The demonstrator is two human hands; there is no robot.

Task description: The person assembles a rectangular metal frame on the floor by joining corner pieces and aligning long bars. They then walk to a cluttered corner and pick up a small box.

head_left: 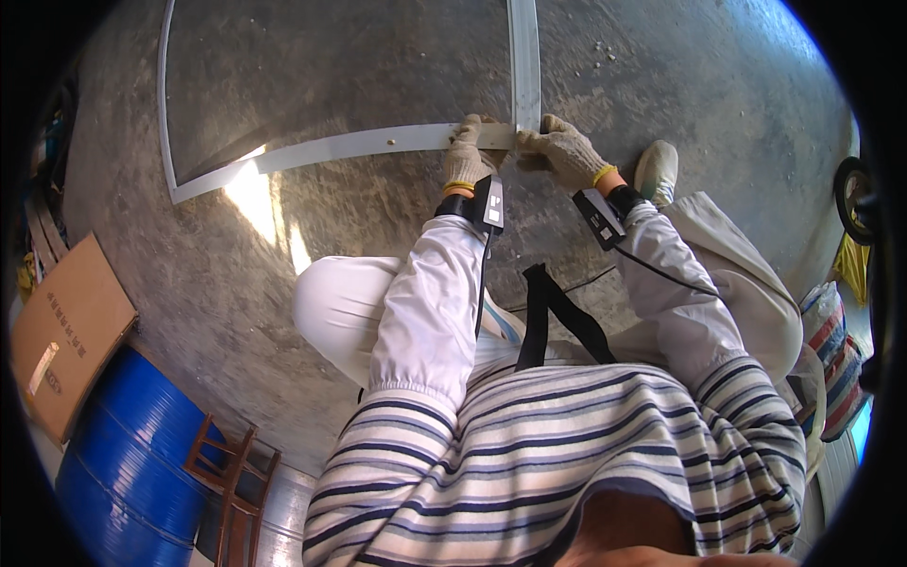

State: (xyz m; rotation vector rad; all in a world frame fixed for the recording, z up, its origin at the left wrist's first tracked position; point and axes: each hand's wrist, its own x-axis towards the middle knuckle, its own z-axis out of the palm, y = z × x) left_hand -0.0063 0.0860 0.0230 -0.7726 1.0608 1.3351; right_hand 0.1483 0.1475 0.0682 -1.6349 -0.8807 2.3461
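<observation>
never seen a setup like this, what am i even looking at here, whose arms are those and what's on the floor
There is no robot here: these are the arms of a person in a striped top. The single picture comes from a wide fisheye camera on that person's head, looking down, so straight edges bend near the rim. Dark boxes sit at both wrists.

On the grey floor lies a pale frame, with a lower bar meeting another bar near the hands. The gloved left hand lies across the lower bar and seems to hold it. The gloved right hand is at the corner; whether it grips anything is unclear.

Off to the left are a cardboard piece and a blue drum.
</observation>
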